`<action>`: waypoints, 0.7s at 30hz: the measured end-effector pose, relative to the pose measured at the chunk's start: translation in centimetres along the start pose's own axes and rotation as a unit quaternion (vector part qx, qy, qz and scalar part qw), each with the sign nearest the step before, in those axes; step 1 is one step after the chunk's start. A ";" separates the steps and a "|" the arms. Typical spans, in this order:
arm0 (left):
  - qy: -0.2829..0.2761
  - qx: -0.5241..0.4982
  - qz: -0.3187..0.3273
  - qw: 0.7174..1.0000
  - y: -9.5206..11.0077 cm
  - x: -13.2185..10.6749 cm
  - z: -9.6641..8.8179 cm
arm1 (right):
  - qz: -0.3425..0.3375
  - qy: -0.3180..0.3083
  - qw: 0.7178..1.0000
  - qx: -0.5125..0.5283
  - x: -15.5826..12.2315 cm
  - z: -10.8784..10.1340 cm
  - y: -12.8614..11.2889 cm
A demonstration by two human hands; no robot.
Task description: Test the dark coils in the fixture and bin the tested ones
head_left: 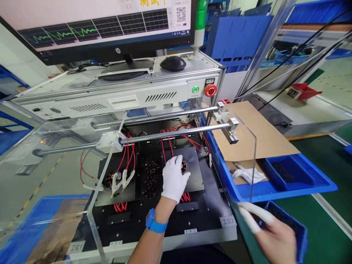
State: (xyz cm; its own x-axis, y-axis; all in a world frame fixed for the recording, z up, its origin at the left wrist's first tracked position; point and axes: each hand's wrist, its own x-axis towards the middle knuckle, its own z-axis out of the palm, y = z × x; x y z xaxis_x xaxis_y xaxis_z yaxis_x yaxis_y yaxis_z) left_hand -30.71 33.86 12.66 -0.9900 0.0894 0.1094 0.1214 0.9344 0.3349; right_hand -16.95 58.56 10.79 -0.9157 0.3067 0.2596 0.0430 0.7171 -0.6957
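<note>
My left hand (174,178), in a white glove, is over the right-hand metal plate (196,170). Its thumb and fingers curl round a small round motor stator (184,167) with copper-coloured windings; the palm side of the grip is hidden. To the right of the fixture, my right hand (271,234) has white covers on two fingers. Their tips meet near the lower corner of a clear panel (254,168), and anything between them is too small to make out. A second stator (110,179) sits on the left plate beside white-handled clips (125,179) on red wires.
Metal rods (176,133) cross above the fixture. Several dark stators (150,176) lie between the plates. Behind are a monitor (110,29), a mouse (173,63) and a red stop button (210,90). On the right, a blue tray (316,183) holds a white glove (249,174) and cardboard (255,128).
</note>
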 end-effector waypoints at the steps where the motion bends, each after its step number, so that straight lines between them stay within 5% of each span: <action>1: -0.013 -0.014 0.020 1.000 0.0 0.3 0.2 | 0.005 -0.039 0.996 0.075 1.7 2.2 -2.4; 4: -0.051 -0.031 0.037 0.998 -0.1 0.9 1.1 | 0.109 -0.111 0.943 0.295 7.0 9.0 -6.3; 8: -0.075 0.003 0.026 0.997 0.1 1.3 1.6 | 0.236 -0.122 0.846 0.462 11.6 15.0 -6.8; 13: -0.096 0.028 0.020 0.995 0.1 1.6 1.4 | 0.269 -0.133 0.812 0.501 12.5 16.7 -7.0; 21: -0.089 0.029 0.025 0.995 0.0 1.6 1.6 | 0.271 -0.132 0.812 0.499 12.2 16.9 -7.4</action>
State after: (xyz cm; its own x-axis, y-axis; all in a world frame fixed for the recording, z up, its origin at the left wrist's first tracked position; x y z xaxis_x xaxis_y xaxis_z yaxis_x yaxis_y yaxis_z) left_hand -32.43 34.54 11.37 -0.9807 0.1904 -0.0443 0.1710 0.9452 0.2780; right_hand -35.22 46.45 7.82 -0.9300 0.1690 -0.3264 0.2429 -0.3841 -0.8908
